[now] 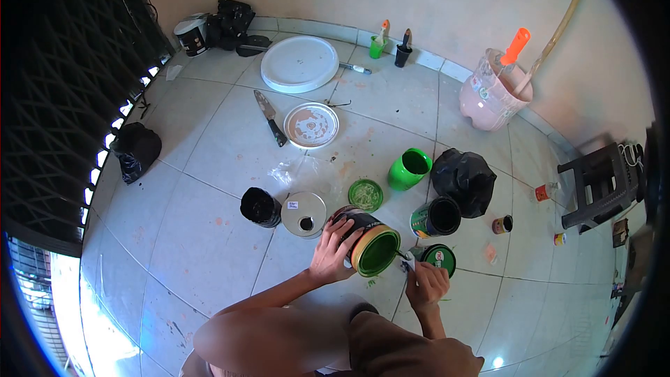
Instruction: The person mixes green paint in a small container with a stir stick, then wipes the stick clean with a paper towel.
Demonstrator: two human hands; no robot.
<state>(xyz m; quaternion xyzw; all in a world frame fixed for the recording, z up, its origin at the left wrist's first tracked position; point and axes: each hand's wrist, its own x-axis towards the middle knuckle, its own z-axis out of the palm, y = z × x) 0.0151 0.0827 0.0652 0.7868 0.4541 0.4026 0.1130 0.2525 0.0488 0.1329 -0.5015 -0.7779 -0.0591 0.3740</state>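
My left hand (331,251) grips a dark-labelled paint can (357,227), tilted so its opening with green paint inside faces me. Fingers closed, my right hand (427,283) pinches a thin tool (408,260) with a white part and a dark tip right at the can's rim. Just behind that hand lies a dark green lid (440,258). Past the can sit a green-smeared lid (365,195), a bright green container (410,169) and an open can with a dark inside (436,217). A metal lid (303,215) and a black-coated container (260,207) stand left of it.
A knife (270,119) lies beside a white lid (312,126). Behind are a large white lid (300,63) and two brushes in small green (377,46) and black (403,54) cups. Right stand a black bag (464,181), pink bucket (492,94) and dark stool (593,185).
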